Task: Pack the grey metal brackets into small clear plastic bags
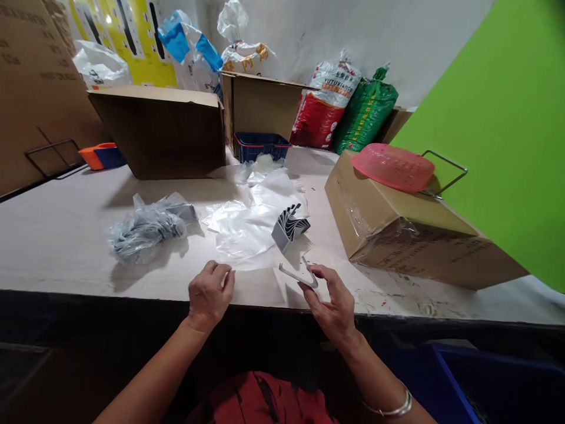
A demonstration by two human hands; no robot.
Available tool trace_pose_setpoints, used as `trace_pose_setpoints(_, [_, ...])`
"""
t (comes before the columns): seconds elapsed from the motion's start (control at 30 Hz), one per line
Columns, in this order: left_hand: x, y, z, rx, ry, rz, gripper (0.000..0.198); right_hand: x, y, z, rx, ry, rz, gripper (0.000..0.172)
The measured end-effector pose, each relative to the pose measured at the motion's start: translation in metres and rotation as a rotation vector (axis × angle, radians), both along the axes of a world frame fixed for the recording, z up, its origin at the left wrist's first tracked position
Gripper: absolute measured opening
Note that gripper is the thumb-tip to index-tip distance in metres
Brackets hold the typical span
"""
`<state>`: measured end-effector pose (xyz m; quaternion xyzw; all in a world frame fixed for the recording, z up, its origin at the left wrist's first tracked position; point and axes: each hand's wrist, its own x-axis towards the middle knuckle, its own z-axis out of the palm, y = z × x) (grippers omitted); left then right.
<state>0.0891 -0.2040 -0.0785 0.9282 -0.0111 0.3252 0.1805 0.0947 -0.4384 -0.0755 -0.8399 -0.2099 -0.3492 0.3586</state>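
With my left hand (210, 294) curled and seeming to hold nothing, my right hand (332, 306) pinches a thin grey angled bracket (298, 277) by its narrow arms just above the table (66, 253), so a slack grip could let it slip over the front edge.

Bracket stack (289, 228) atop plastic sheeting (247, 227)

Grey V-shaped bracket (293, 276) | thin, tilted | pinched in right-hand fingers (318, 272)
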Motion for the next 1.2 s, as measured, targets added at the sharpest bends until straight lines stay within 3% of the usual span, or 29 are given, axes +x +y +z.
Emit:
trace_pose_setpoints(0.13, [0.002, -0.016, 0.010, 0.115, 0.106, 0.009, 0.025, -0.015, 0.015, 0.019, -0.086, -0.109, 0.193, 0.037])
trace_pose_setpoints(0.27, [0.003, -0.022, 0.014, 0.134, 0.146, -0.009, 0.030, -0.018, 0.029, 0.024, -0.100, -0.149, 0.293, 0.040])
trace_pose_setpoints(0.53, [-0.004, -0.025, 0.021, 0.149, 0.104, -0.131, 0.035, -0.006, 0.023, 0.010, -0.130, -0.162, 0.273, 0.036])
trace_pose_setpoints(0.77, [-0.005, -0.036, 0.027, 0.061, 0.098, -0.253, 0.034, -0.006, 0.019, 0.007, -0.285, -0.218, 0.162, 0.030])
trace_pose_setpoints(0.93, [-0.010, -0.049, 0.025, -0.225, 0.163, -0.342, 0.030, -0.004, 0.032, 0.011, -0.356, -0.215, 0.078, 0.022])
trace_pose_setpoints(1.07, [-0.012, -0.051, 0.026, -0.645, 0.279, -0.365, 0.022, -0.001, 0.049, 0.015, -0.420, -0.198, 0.111, 0.020])
trace_pose_setpoints(1.2, [-0.011, -0.048, 0.028, -1.107, 0.430, -0.333, 0.018, 0.002, 0.066, 0.015, -0.358, -0.210, 0.159, 0.023])
